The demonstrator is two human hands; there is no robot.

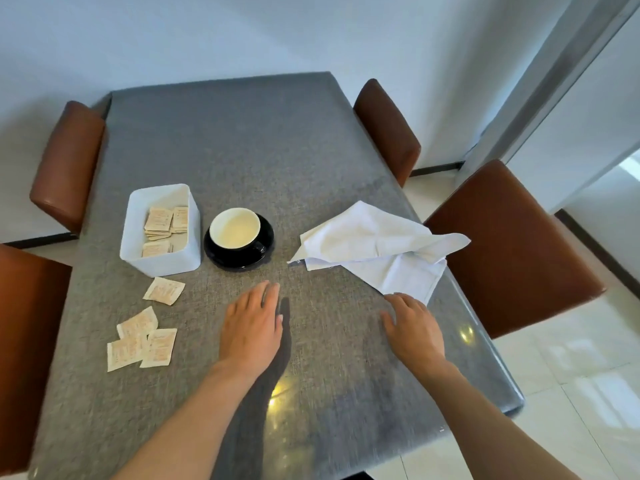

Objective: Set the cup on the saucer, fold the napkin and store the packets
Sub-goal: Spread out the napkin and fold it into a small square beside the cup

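Note:
A black cup point(235, 230) with a cream inside stands on a black saucer point(265, 252) near the table's middle. Left of it a white box point(159, 263) holds several beige packets point(162, 220). Several more packets point(164, 290) lie loose on the table in front of the box, three of them overlapping point(142, 342). A rumpled white napkin point(374, 247) lies unfolded at the right edge. My left hand point(252, 327) hovers flat and empty in front of the saucer. My right hand point(414, 327) is open, its fingertips at the napkin's near corner.
The grey table point(242, 150) has brown chairs on both sides: two on the left point(65, 161) and two on the right point(509, 244). A white wall stands behind and a tiled floor point(571, 368) lies to the right.

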